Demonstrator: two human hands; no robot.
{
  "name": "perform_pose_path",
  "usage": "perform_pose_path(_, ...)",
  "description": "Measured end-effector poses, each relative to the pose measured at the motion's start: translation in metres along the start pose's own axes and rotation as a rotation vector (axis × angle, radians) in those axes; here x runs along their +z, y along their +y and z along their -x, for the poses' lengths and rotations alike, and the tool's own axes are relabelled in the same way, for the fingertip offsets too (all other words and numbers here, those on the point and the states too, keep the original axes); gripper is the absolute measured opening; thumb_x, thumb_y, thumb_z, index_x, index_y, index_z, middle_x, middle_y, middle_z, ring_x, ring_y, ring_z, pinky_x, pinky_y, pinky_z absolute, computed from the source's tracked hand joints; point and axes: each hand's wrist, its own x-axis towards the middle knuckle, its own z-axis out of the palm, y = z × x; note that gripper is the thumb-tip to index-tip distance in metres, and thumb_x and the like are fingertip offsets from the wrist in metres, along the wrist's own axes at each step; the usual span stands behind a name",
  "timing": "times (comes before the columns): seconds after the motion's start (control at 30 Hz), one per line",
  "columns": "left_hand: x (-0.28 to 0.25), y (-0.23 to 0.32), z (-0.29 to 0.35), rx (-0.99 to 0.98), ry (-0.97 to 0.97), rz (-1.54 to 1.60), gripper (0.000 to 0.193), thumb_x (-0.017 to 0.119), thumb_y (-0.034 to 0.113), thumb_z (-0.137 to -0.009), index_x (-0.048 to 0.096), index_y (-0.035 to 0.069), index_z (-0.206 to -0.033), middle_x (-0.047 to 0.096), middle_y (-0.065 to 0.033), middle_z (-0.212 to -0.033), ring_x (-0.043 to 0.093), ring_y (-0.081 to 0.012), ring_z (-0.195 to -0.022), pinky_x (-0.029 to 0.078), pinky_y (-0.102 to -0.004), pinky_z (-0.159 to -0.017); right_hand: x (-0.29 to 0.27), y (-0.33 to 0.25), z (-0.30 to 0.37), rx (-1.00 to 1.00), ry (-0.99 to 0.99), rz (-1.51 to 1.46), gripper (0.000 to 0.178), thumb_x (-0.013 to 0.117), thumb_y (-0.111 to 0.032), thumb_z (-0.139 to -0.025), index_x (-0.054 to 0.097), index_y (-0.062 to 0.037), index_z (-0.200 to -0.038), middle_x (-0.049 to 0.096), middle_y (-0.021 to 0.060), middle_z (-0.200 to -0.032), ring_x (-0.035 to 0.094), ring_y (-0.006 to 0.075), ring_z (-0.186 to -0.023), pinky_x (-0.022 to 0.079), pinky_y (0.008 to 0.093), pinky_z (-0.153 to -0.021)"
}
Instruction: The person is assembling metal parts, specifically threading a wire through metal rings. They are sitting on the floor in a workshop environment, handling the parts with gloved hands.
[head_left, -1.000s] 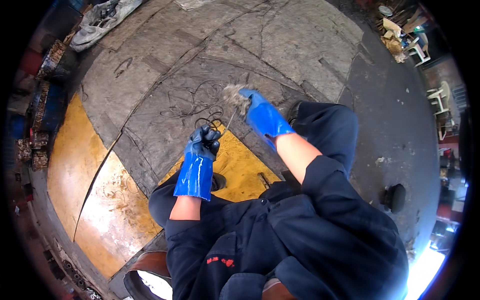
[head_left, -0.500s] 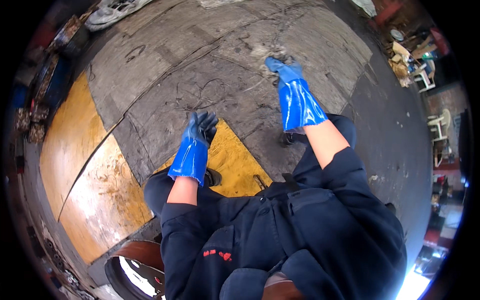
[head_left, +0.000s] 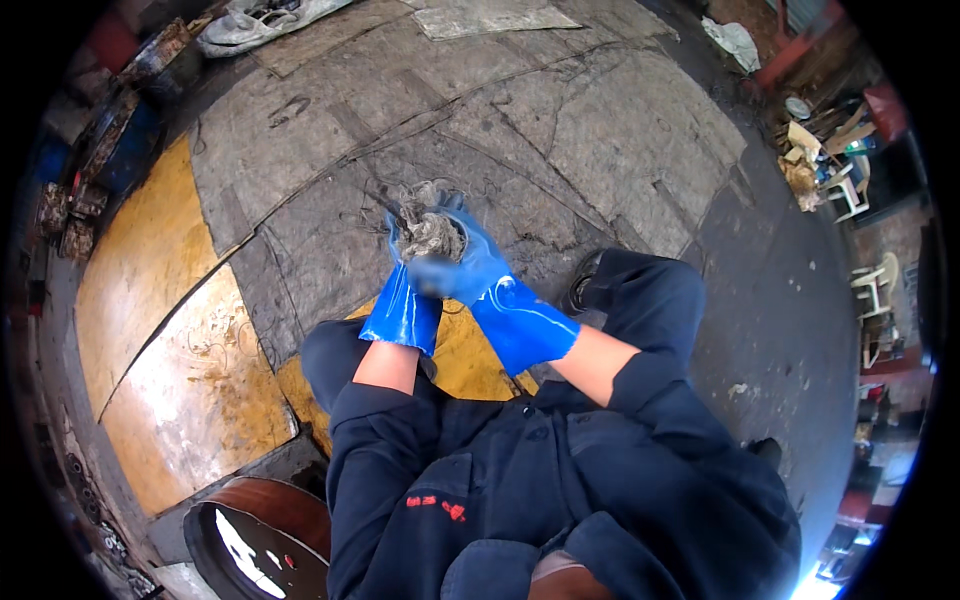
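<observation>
Both hands, in long blue rubber gloves, meet in front of me over the dark floor sheets. Between them is a tangled wad of grey thread [head_left: 433, 236], its loose strands sticking out at the top. My right hand [head_left: 472, 262] wraps round its right and near side, closed on it. My left hand [head_left: 400, 258] presses against its left side; the wad covers most of those fingers. A thin dark strip or finger shows at the wad's upper left, blurred.
Worn grey sheets [head_left: 610, 130] and yellow boards [head_left: 190, 400] cover the floor. A round brown metal drum or rim [head_left: 285, 510] lies at lower left. Blue containers [head_left: 120, 150] stand at far left; white plastic chairs [head_left: 875, 285] and scrap [head_left: 800, 165] are at right.
My right hand has come back from the far floor with the grey thread wad. My left hand, open and bare of anything before, now meets it at the wad.
</observation>
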Motion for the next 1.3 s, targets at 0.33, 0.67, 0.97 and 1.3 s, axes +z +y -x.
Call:
perform_pose_path(0.33,0.049,0.007,0.025,-0.088,0.174,-0.052,0.064,0.053,0.061,-0.094,0.06,0.007,-0.127,0.065,-0.0143,-0.121,0.062,-0.0322,-0.109,0.052,-0.0476,-0.096,-0.002,0.003,-0.035,-0.037,0.179,0.047,0.052,0.08,-0.033,-0.074,0.065,-0.0051,-0.114,0.071,0.0173,-0.106,0.068,0.0339,-0.102,0.055,0.0393,-0.086)
perform_pose_path(0.67,-0.022,0.052,0.001,-0.398,0.041,-0.414,0.046,0.064,0.043,-0.094,0.061,0.011,-0.126,0.065,-0.0058,-0.126,0.061,-0.0212,-0.111,0.048,-0.0371,-0.089,-0.054,-0.02,-0.05,0.114,-0.021,-0.224,0.044,0.075,-0.021,-0.083,0.062,0.0016,-0.118,0.069,0.0089,-0.104,0.065,0.0164,-0.093,0.053,0.0312,-0.085)
perform_pose_path(0.97,0.01,0.031,0.049,-0.178,-0.12,-1.261,0.051,0.077,0.034,-0.083,0.067,-0.002,-0.117,0.07,-0.0102,-0.107,0.064,-0.0185,-0.094,0.049,-0.032,-0.085,-0.071,0.023,-0.043,0.421,-0.077,-0.675,0.021,0.069,-0.02,-0.093,0.069,-0.0013,-0.104,0.072,0.0077,-0.096,0.068,0.0186,-0.084,0.055,0.0324,-0.076)
perform_pose_path(1.3,-0.013,-0.016,0.013,-0.205,0.149,-0.887,0.054,0.085,0.011,-0.073,0.06,0.0,-0.12,0.068,-0.0139,-0.103,0.069,-0.0204,-0.078,0.056,-0.0334,-0.062,-0.052,0.009,-0.026,0.209,-0.057,0.067,0.052,0.073,-0.031,-0.084,0.061,0.0008,-0.123,0.071,0.0146,-0.109,0.068,0.0265,-0.097,0.053,0.0352,-0.086)
